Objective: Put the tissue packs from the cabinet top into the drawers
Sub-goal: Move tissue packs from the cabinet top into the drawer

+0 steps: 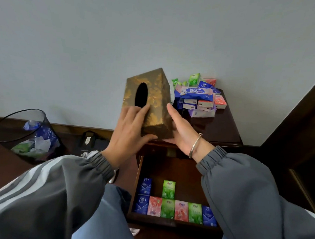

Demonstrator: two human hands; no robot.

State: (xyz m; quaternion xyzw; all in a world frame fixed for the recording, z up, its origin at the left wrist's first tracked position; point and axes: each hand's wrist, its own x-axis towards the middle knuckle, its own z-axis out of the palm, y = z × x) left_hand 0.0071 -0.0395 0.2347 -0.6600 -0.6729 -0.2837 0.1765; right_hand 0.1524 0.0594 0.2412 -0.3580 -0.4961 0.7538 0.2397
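Observation:
A brown-and-gold tissue box cover with an oval slot stands tilted at the left front of the dark cabinet top. My left hand grips its near corner, fingers over the top face and thumb under the end. My right hand presses flat against its right side, fingers straight. Behind it lies a pile of tissue packs in blue, green, pink and purple. Below, the open drawer holds several small packs lined up in rows at its front.
A black mesh waste bin with crumpled wrappers stands on the floor to the left. A dark bag lies beside the cabinet. A dark wooden frame rises on the right. The grey wall is right behind the cabinet.

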